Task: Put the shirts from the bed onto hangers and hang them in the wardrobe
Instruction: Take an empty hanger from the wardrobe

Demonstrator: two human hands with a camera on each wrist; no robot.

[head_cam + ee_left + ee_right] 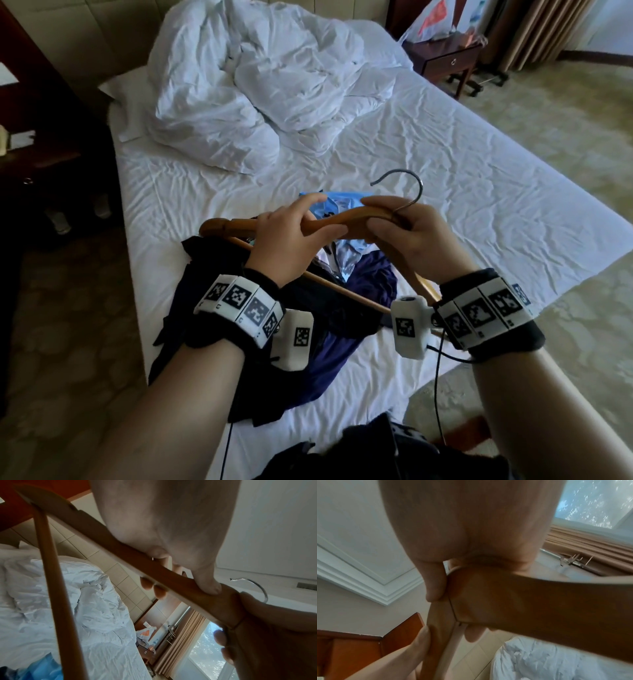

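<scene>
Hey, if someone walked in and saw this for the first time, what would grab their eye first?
Both hands, left hand and right hand, grip one wooden hanger held above the bed, its metal hook pointing up. Under it lies a heap of shirts, dark, purple and light blue. Behind, a crumpled white duvet fills the head of the bed.

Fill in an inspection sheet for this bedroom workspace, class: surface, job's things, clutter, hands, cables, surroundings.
Surface: bed, wrinkled white sheet.
Job's things: wooden hanger held above the bed; dark shirts and light blue shirt heaped on the sheet.
Clutter: crumpled white duvet at the bed's head.
Hands: left hand and right hand both grip the hanger.
Cables: black cable hangs from the right wrist.
Surroundings: nightstand, curtains, patterned carpet.
</scene>
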